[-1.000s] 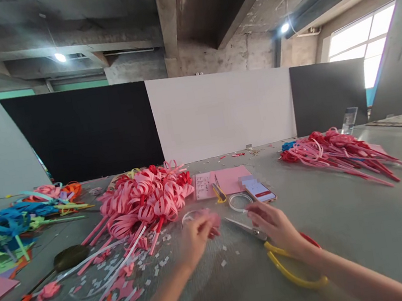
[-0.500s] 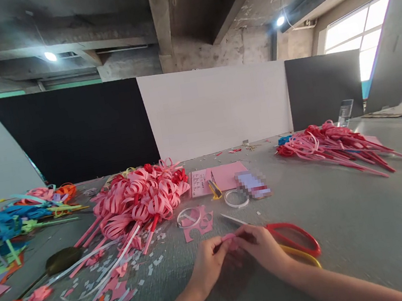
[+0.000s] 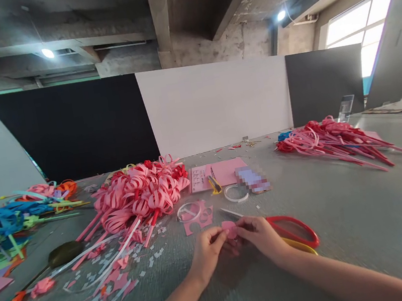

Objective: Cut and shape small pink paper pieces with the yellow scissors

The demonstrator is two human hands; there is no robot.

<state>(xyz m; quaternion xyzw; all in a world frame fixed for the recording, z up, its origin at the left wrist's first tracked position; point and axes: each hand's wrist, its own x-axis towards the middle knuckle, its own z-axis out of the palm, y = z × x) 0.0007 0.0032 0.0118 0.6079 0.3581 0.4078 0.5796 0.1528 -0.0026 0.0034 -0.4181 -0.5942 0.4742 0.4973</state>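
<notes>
Between my two hands is a small rounded piece of pink paper (image 3: 230, 229). My left hand (image 3: 209, 249) pinches its left edge, and my right hand (image 3: 259, 236) pinches the right edge. Some of the fingers behind the paper are hidden. Large scissors with one red and one yellow handle (image 3: 297, 229) lie under and beside my right hand, their blade pointing to the upper left. Just beyond my hands lies a pink paper sheet with round holes cut out (image 3: 205, 214), partly under a roll of clear tape (image 3: 189, 212).
Pink paper-strip flowers (image 3: 135, 196) are heaped on the left, with blue and green ones (image 3: 2, 222) farther left. Another pink and red bundle (image 3: 337, 141) lies right. A white ring (image 3: 236, 193), a phone (image 3: 253, 178), a small yellow-handled cutter (image 3: 214, 185) and paper scraps (image 3: 118, 280) lie around.
The pink piece has been tilted up, so more of its round face shows between my fingers. Both hands keep hold of it and have risen slightly in view.
</notes>
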